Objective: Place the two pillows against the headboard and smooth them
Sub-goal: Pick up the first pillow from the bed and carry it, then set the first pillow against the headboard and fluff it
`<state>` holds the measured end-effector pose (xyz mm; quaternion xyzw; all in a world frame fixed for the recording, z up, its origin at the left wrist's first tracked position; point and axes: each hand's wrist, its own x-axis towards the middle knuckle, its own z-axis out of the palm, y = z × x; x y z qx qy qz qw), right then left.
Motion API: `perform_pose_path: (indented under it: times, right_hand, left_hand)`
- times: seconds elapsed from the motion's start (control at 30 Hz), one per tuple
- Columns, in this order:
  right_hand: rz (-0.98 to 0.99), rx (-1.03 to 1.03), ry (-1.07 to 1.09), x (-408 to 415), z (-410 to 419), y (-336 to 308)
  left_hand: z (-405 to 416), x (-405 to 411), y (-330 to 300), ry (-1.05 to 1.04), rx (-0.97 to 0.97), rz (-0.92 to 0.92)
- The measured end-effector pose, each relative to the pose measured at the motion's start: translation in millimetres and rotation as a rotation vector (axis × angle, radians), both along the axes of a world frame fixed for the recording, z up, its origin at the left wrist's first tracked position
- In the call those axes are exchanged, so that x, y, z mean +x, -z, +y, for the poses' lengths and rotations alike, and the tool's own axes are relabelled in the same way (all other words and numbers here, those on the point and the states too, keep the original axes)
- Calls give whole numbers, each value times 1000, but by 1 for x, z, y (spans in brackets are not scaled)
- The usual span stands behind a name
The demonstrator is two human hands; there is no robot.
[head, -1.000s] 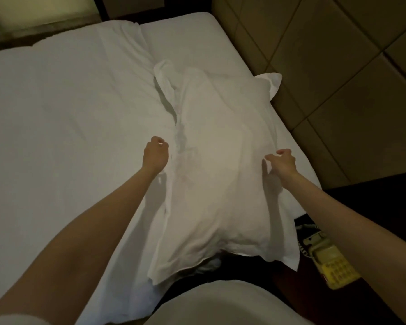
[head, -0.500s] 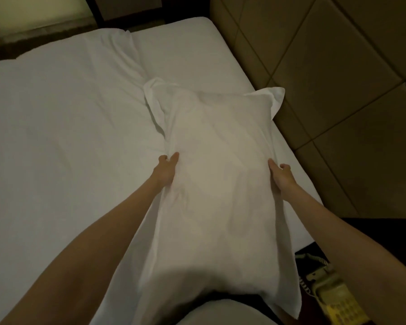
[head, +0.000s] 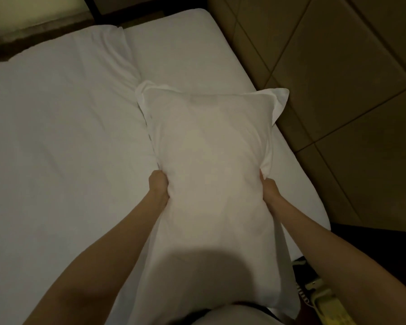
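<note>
Squeezing in from both sides, the left hand [head: 158, 186] and right hand [head: 268, 191] are clenched into the long edges of the pillow [head: 209, 165] about midway along it, so it runs away between them over the bed [head: 56, 137], its far corner flap beside the padded headboard [head: 338, 78] on the right. It looks light, soft and floppy; side grips suit it.

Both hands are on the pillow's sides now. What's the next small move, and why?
Probably swing the pillow right toward the padded headboard and set it down along it. The left hand and right hand grip its long sides, but its far end points along the bed, with only one corner near the headboard.
</note>
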<state>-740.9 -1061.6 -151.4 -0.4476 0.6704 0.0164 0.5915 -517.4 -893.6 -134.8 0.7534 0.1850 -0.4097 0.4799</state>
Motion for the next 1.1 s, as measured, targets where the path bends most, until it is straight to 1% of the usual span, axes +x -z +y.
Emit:
perform_pose_path:
  times: [0.1, 0.17, 0.23, 0.37, 0.47, 0.57, 0.73, 0.87, 0.97, 1.03, 1.1]
  right_hand:
    - [-4, -152, -25, 6, -1, -17]
    - [-40, -243, -19, 13, -6, -32]
    - [-81, -357, -35, 26, -13, -56]
    - [-162, -575, -68, 65, -41, -108]
    - [-181, -727, -132, 104, -76, -160]
    - [-202, -860, -188, 144, -111, -214]
    - [-234, -1064, -215, 202, -170, -296]
    - [-259, -1181, -201, 243, -214, -343]
    - [-248, -1273, -173, 275, -250, -377]
    - [-191, -1319, -157, 299, -274, -396]
    - [-88, -1362, -144, 318, -297, -406]
  left_hand:
    - [0, 3, -10, -22, -25, -83]
    - [-7, 12, -26, -90, -54, -96]
    - [-16, 25, -50, -157, -111, -107]
    - [-32, 59, -98, -169, -195, -225]
    - [-53, 94, -140, -187, -334, -273]
    - [-79, 125, -181, -235, -500, -264]
    - [-133, 170, -230, -223, -675, -197]
    - [-184, 208, -250, -207, -731, -135]
    - [-224, 236, -262, -215, -810, -124]
    - [-252, 257, -270, -228, -841, -119]
    - [-278, 273, -268, -130, -790, -185]
